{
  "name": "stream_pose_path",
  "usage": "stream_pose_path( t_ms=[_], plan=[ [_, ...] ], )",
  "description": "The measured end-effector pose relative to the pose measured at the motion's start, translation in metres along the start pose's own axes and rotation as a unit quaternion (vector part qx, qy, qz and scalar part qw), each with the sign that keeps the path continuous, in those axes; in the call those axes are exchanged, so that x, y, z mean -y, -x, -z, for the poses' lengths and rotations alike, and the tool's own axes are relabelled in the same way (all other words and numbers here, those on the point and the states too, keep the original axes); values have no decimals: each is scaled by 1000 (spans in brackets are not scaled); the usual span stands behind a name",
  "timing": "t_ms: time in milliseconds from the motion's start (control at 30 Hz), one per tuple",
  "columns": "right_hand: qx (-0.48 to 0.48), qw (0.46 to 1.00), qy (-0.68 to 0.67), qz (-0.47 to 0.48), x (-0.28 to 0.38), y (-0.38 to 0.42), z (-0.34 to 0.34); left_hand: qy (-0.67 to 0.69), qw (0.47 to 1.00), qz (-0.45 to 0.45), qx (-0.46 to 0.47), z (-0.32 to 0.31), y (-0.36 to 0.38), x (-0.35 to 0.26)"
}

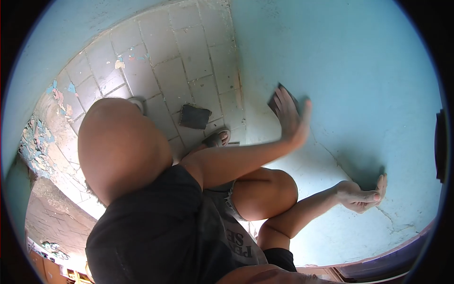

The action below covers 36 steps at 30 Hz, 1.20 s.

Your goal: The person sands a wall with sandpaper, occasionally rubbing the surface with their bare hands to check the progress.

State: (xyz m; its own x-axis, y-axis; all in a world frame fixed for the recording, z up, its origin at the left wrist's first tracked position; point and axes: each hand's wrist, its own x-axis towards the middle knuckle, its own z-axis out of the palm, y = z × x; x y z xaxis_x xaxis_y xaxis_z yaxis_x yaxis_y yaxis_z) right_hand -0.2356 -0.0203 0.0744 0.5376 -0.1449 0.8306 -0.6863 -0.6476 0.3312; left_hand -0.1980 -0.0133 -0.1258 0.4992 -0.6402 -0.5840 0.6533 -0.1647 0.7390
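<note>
My left hand [292, 118] presses a dark, thin sheet [273, 103] flat against the light blue wall [340, 71]. The fingers lie over the sheet, hiding part of it, and the thumb stands out to the right. Lower and to the right, my right hand [363, 196] is by the same wall, palm turned up and fingers loosely curved. Pale dust coats it, and nothing shows in it. Another dark, roughly square piece [195, 117] lies on the tiled floor, left of my left hand.
Grimy white tiles [156, 52] meet the wall's foot. Bent bare knees [269, 194] and a sandalled foot [221, 137] are below my left arm. Peeling paint flakes [38, 144] show at the far left. A dark object [440, 146] sits at the right edge.
</note>
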Motion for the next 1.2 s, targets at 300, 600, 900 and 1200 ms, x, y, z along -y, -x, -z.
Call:
stream_pose_path(
  t_ms=[300,600,900,1200],
  plan=[
    [-30,997,-64,-33,2,1,-6,-29,996,-9,90,4,22,6],
    [19,1000,2,-20,13,0,7,-22,995,-19,-93,30,-105,46],
    [-87,984,102,-115,-2,0,37,-125,949,-288,19,13,-40,-7],
    [-98,977,15,-190,4,1,25,-130,956,-256,66,20,2,29]
  ],
)
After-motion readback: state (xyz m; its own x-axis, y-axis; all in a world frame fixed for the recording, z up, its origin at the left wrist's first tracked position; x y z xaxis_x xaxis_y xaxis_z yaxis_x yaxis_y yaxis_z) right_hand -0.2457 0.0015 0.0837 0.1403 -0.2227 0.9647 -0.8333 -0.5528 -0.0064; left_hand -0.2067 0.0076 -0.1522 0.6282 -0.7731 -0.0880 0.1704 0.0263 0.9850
